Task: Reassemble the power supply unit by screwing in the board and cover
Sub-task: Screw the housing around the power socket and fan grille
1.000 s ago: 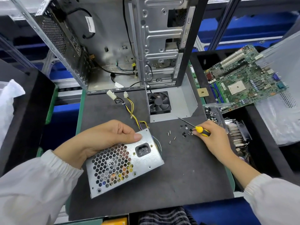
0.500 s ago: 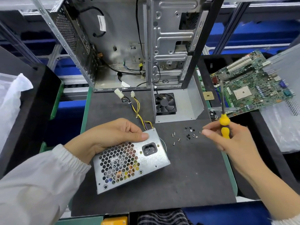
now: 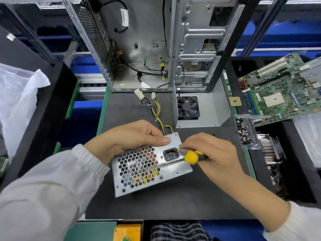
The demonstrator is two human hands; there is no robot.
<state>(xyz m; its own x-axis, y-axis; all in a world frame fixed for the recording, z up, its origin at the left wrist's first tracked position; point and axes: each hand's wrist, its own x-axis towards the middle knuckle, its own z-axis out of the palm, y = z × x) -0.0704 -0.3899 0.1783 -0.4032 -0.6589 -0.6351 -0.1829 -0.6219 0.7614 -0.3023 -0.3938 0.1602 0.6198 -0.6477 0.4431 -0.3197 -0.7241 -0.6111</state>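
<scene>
The power supply unit [image 3: 149, 167] is bare silver metal with a honeycomb grille and a black socket. The screwdriver [image 3: 191, 157] handle is yellow and black. The tabletop [image 3: 173, 202] is dark grey, the motherboard [image 3: 281, 91] green, the sleeves [image 3: 52, 188] white.

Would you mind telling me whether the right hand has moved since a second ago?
Yes. The right hand, gripping the screwdriver, has come left from the loose screws on the mat to the power supply.
</scene>
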